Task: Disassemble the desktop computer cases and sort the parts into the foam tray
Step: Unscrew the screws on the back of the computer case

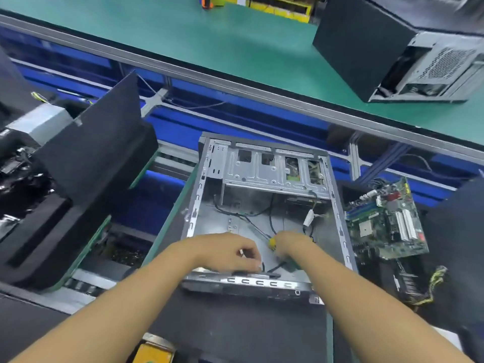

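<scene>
Grey metal desktop computer case point(262, 205) laid open, black cables point(271, 218) loose inside. Two cases counted, one green motherboard point(387, 221). Yellow-handled tool point(272, 242) gripped by right hand point(290, 243); left hand point(230, 251) curled, hold cannot be told.

The case point(217, 218) before me is bare sheet metal, dull grey; my screwdriver point(272, 243) has a smooth yellow plastic handle. At left the foam tray point(86, 166) is matt black.

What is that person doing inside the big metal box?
A person is taking apart an open computer case. The right hand grips a yellow-handled screwdriver inside it, while the left hand pinches a small part near the closest edge. A circuit board already lies outside, right beside the case.
</scene>
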`<state>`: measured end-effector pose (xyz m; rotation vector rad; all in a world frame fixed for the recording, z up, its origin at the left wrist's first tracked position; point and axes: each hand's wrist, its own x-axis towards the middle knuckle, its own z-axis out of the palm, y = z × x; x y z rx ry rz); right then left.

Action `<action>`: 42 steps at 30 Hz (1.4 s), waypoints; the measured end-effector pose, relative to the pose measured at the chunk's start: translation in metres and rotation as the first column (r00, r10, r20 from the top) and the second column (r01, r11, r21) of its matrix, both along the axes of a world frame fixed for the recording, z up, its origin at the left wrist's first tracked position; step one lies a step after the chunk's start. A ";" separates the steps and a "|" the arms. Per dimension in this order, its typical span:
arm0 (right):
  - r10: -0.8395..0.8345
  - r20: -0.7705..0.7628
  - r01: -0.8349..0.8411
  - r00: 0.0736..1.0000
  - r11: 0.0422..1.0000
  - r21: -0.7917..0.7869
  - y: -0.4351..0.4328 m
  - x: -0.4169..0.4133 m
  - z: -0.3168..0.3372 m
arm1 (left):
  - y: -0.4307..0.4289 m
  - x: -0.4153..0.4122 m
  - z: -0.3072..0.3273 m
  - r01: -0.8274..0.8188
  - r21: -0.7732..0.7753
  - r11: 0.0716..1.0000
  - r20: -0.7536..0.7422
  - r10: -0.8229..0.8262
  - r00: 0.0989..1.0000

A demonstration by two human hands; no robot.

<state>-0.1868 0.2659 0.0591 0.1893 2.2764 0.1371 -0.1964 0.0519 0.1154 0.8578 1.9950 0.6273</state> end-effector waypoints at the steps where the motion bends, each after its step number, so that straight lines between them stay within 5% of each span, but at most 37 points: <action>1: -0.051 -0.025 0.050 0.998 0.998 -0.046 0.001 -0.003 0.008 | 0.002 0.002 0.000 0.060 0.002 0.998 0.041 -0.060 0.997; 3: -0.240 -0.103 0.209 0.965 0.946 -0.248 0.004 -0.002 0.024 | 0.007 0.006 -0.002 0.192 -0.036 0.981 0.071 -0.189 0.979; 5: -0.447 -0.161 0.311 0.880 0.797 -0.517 0.005 0.008 0.042 | 0.012 0.011 -0.005 0.284 -0.085 0.955 0.019 -0.284 0.959; 10: -0.708 -0.176 0.291 0.684 0.486 -0.824 -0.005 0.057 0.084 | 0.016 0.030 -0.015 0.241 -0.042 0.970 -0.209 -0.244 0.947; 14: -0.853 0.055 0.296 0.519 0.119 -0.948 -0.013 0.115 0.101 | 0.014 0.042 -0.019 0.174 -0.030 0.984 -0.392 -0.172 0.904; 18: -0.846 0.279 0.152 0.455 -0.235 -0.960 -0.026 0.200 0.083 | 0.019 0.055 -0.022 0.092 -0.073 0.993 -0.569 -0.117 0.814; 20: -0.850 0.284 0.128 0.443 -0.253 -0.959 -0.038 0.243 0.067 | 0.022 0.062 -0.024 0.046 -0.038 0.998 -0.600 -0.060 0.798; 23: -0.883 0.209 0.194 0.421 -0.137 -0.971 -0.056 0.282 0.043 | 0.024 0.075 -0.027 0.012 0.040 0.999 -0.675 0.018 0.738; 29: -0.928 0.184 0.290 0.324 -0.087 -0.953 -0.089 0.287 0.028 | 0.027 0.084 -0.030 -0.076 0.098 0.992 -0.754 0.124 0.646; 32: -0.950 0.190 0.255 0.248 -0.125 -0.959 -0.095 0.274 0.031 | 0.029 0.085 -0.029 -0.120 0.112 0.986 -0.749 0.164 0.643; 42: -0.959 0.189 0.220 0.214 -0.141 -0.965 -0.107 0.262 0.014 | 0.029 0.081 -0.031 -0.116 0.127 0.985 -0.782 0.171 0.600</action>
